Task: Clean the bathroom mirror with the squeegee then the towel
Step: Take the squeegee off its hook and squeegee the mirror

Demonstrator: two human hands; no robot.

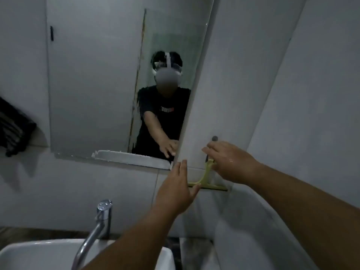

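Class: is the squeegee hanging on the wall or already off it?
Hanging: the squeegee hangs blade-down below the hook; both hands reach it.

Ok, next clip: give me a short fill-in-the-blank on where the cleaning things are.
1. The squeegee hangs on the tiled wall to the ___ of the mirror.
2. Its frame is ___ in colour.
3. The dark towel hangs to the ___ of the mirror.
4. The faucet stands over the ___.

Missing: right; yellow-green; left; sink

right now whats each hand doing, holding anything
Left hand: open, fingers at the blade end of the squeegee, no closed grip.
Right hand: at the squeegee handle; grip cannot be told.
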